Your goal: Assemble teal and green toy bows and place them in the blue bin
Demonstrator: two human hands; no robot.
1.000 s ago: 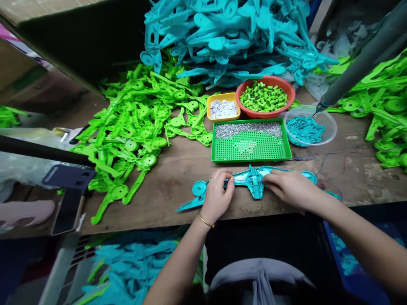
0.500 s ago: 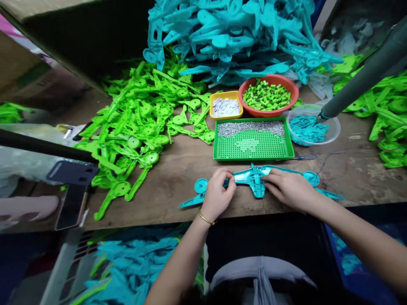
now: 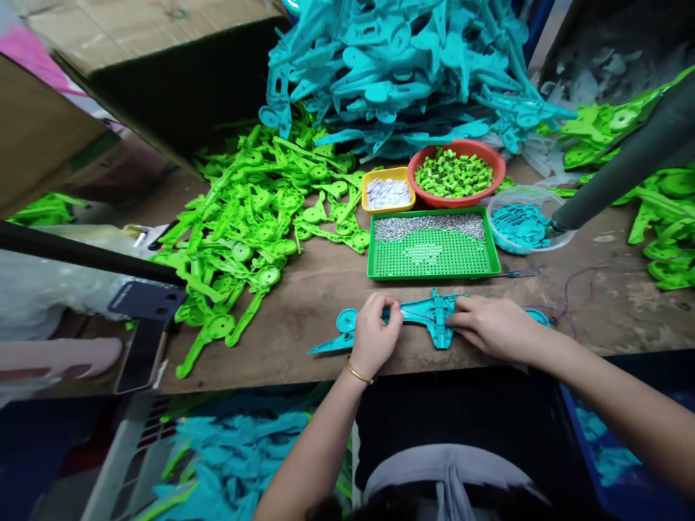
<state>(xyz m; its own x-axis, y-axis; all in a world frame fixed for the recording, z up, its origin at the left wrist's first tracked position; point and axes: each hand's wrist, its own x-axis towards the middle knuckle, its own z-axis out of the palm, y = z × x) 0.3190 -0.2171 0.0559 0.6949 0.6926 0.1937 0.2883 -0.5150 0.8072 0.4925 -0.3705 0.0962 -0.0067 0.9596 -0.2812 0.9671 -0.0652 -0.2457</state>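
Observation:
A turquoise plastic toy-plane-like part lies on the bench in front of me, its ribbed inner side up. Over its left wing is my left hand, thumb and forefinger pinched together on what looks like a thin wire running towards the part's middle. My right hand rests on the right wing beside the centre, fingers bent and closed; their tips hide whatever they grip. Past the right wing, thin red and blue wires trail onto the wood.
Behind the part stand a green perforated tray of small metal pieces, a yellow dish, a red bowl and a clear tub. A screwdriver lies nearby. Lime parts and turquoise parts are heaped behind.
The whole view has shifted slightly, so the bench appears a little lower. My right hand now covers more of the right wing; the left keeps its pinch.

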